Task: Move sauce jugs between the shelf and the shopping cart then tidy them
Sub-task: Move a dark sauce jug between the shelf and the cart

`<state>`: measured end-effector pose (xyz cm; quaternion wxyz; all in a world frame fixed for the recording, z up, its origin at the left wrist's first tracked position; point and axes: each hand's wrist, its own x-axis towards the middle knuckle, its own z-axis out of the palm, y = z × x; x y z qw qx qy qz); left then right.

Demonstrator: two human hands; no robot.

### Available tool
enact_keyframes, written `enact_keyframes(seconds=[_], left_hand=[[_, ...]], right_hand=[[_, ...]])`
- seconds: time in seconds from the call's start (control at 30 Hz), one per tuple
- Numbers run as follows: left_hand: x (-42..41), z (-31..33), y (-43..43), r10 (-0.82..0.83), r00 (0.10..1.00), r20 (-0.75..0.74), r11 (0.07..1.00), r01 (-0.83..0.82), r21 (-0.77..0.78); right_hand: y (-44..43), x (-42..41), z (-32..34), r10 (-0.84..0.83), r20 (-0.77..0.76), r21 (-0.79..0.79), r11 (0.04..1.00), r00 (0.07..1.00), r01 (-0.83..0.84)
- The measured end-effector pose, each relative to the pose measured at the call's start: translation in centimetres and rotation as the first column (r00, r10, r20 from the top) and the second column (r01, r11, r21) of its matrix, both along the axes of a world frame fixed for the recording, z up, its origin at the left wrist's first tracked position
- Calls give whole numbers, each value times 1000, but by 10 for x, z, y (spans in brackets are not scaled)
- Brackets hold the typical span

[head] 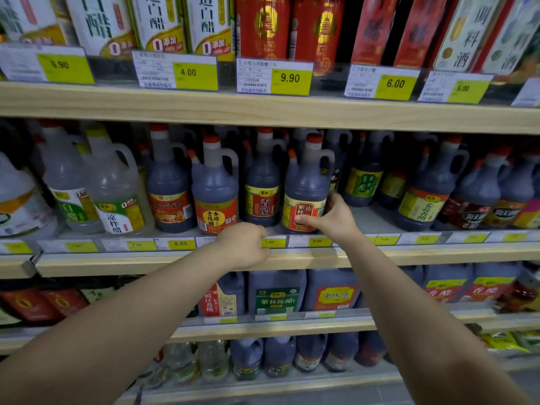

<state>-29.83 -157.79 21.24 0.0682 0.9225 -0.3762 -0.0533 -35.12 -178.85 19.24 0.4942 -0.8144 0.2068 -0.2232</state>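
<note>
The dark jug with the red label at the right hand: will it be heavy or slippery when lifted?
Probably heavy: the jug looks full of dark liquid to the neck. The right hand holds it low on the glossy label, so it may slip; the handle seems a safer grip.

the right hand covers the lower label corner of the dark jug; top-shelf cartons are cut off by the upper edge.
</note>
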Motion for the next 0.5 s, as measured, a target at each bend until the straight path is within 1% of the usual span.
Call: enact_keyframes(seconds=[0.13, 0.3, 0.4, 0.43, 0.5], left_hand=[[-3, 1, 0, 5, 999, 33, 1000, -5, -1], [-2, 0, 2, -7, 1000, 0, 1000, 7, 13], [-10, -1, 8, -24, 992, -124, 1000, 24, -4], [-16, -2, 12, -11, 984, -177, 999, 4, -40], [-33, -6, 22, 58, 953, -298, 981, -109, -158]], right_hand=[[-6, 0, 0, 43, -29, 8, 999, 999, -43], [-3, -9, 8, 97, -100, 36, 995, 990, -93], [9, -30, 3, 56, -126, -16, 998, 990, -59], [18, -42, 2, 8, -151, -37, 999, 989, -14], [38, -68, 1, -85, -186, -116, 991, 979, 64]])
